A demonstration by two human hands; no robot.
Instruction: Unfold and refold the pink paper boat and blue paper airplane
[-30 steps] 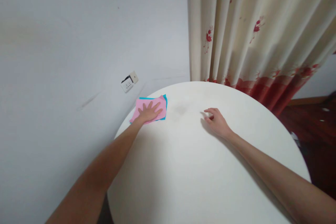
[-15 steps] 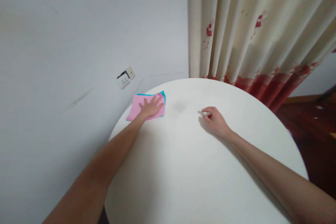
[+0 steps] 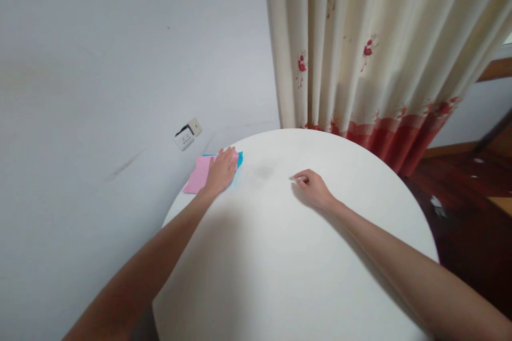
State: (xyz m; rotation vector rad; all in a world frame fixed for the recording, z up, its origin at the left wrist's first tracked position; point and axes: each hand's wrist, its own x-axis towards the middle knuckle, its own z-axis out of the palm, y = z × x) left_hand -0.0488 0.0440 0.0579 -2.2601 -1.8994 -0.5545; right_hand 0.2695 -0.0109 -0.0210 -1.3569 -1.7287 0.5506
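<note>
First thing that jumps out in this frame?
The pink cloth, with blue beneath, at the far left edge of the round white table, the left hand flat on it. Behind hangs a cream curtain with red flowers; the right hand rests mid-table.

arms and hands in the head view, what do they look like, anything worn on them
Both forearms are bare to the bottom edge of the picture: no sleeves show. The left hand and right hand wear no gloves, and no watch, bracelet or ring is visible on either.
</note>
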